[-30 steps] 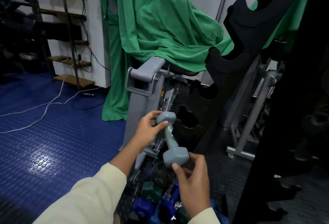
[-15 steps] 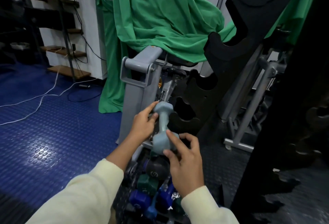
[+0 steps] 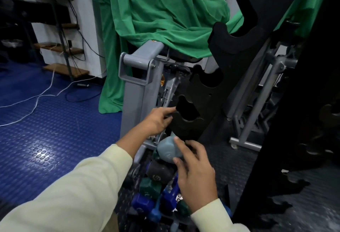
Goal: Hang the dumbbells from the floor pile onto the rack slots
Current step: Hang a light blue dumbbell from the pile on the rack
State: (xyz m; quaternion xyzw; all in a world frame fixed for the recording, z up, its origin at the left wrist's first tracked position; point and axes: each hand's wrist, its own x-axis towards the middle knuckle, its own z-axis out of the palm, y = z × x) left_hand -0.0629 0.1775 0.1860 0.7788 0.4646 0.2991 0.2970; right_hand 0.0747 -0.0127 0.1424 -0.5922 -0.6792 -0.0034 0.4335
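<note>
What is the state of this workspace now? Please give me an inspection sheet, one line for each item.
Surface: blue studded floor.
Job's things: grey dumbbell low against the black rack, its far end hidden; slots above empty.
Clutter: pile of dumbbells on the floor.
Grips: left hand touches the rack edge, fingers straight; right hand rests fingers on the grey dumbbell.
Cables: white cables across the floor.
Surroundings: green cloth over grey machine.

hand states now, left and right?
Left hand: open, fingers extended toward the black slotted rack, holding nothing.
Right hand: fingers on the grey-blue hex dumbbell; grip cannot be told.
</note>
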